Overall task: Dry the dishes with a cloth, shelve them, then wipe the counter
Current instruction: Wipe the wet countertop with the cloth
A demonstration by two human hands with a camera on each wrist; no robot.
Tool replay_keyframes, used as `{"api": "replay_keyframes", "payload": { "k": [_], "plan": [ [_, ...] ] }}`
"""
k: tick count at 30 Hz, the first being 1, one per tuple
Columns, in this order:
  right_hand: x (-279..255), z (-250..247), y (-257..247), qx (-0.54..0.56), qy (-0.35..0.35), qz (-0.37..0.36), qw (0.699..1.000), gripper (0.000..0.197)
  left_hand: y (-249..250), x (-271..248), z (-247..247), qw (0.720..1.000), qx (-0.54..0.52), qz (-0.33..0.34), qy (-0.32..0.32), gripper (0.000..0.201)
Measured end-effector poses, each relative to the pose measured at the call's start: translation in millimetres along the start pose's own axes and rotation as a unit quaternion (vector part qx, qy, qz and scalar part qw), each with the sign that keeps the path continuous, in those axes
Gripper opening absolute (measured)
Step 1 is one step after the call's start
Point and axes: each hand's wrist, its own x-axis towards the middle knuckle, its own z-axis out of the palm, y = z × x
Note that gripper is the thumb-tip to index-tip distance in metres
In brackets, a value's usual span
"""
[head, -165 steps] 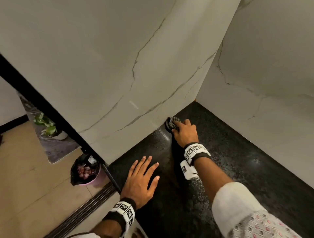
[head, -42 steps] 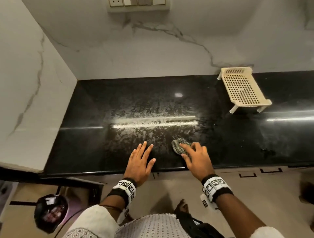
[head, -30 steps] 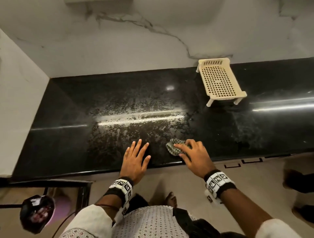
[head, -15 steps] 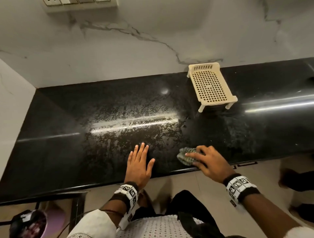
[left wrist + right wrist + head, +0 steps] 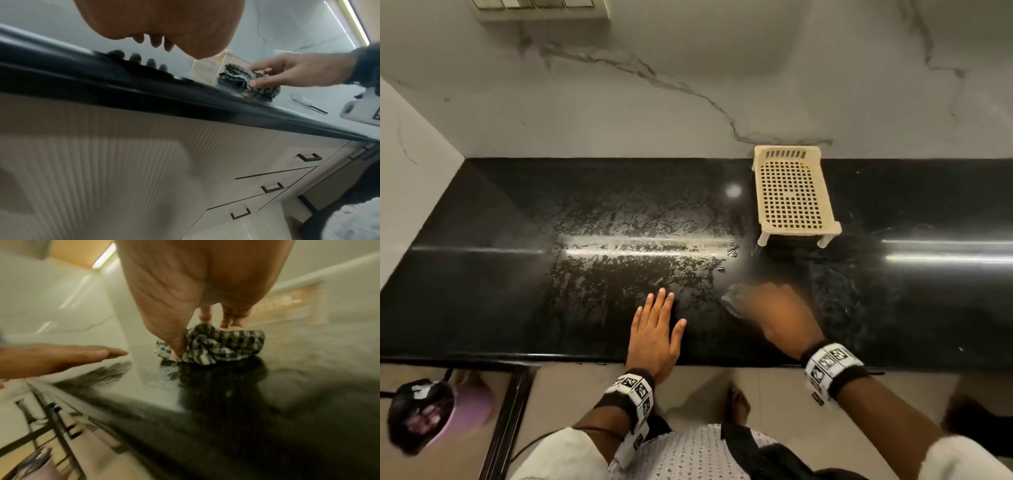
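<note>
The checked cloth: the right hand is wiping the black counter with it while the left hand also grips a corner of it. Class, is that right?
Not quite. The left hand holds nothing: it lies flat on the black counter, apart from the checked cloth. Only the right hand grips the cloth on the counter, as the head and right wrist views show.

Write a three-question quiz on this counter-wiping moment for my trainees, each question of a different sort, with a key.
1. True or false: the left hand lies flat on the black counter.
2. Multiple choice: the right hand holds A) a sponge, B) a bunched checked cloth, C) a plate.
3. Fill in: the cream perforated rack stands on the counter against the ___.

Key: 1 true. 2 B: thumb and fingers pinch it onto the counter. 3 back wall.
</note>
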Motion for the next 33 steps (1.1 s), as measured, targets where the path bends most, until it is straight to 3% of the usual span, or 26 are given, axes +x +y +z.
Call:
{"api": "replay_keyframes", "payload": {
  "k": [2,3,7,10,16,19,23,27,30,33],
  "plan": [
    [19.0,-1.4,3.1,-0.032,-0.021,-0.079,0.996,0.037,11.9,-1.9,11.8,1.000,0.019,-0.013,0.004,0.073],
    [33.3,-3.9,6.8,-0.038,-0.025,-0.081,0.996,0.036,15.7,-2.8,16.1,0.999,0.031,-0.019,0.013,0.073],
    [89.7,-15.2,9.4,-0.029,-0.016,0.014,0.999,0.035,16.9,-5.2,20.3,0.998,0.054,-0.032,0.008,0.074],
    [103.9,-18.5,7.5,-0.054,-0.031,0.025,0.998,0.040,17.5,-3.3,16.9,0.998,0.050,-0.029,0.016,0.075],
    [-1.3,-17.3,14.2,-0.054,-0.036,-0.101,0.993,0.045,23.7,-5.2,16.8,0.998,0.030,-0.048,0.018,0.076],
    [-19.9,-20.0,38.3,-0.060,-0.034,-0.054,0.996,0.046,24.8,-4.7,16.7,0.998,0.018,-0.054,0.019,0.077],
    [27.0,-33.0,69.9,-0.071,-0.006,0.043,0.997,0.041,25.5,-5.7,17.1,0.998,0.024,-0.058,0.015,0.077],
    [54.7,-43.5,87.2,-0.055,-0.033,0.069,0.996,0.040,24.6,-5.8,16.4,0.998,0.028,-0.057,0.014,0.078],
    [26.1,-47.3,83.5,-0.037,-0.036,0.051,0.997,0.046,23.5,-6.4,16.7,0.998,0.029,-0.055,0.015,0.078],
    [-36.3,-43.5,80.9,-0.034,-0.018,0.019,0.999,0.050,24.2,-6.7,17.7,0.998,0.031,-0.054,0.019,0.077]
  ]
}}
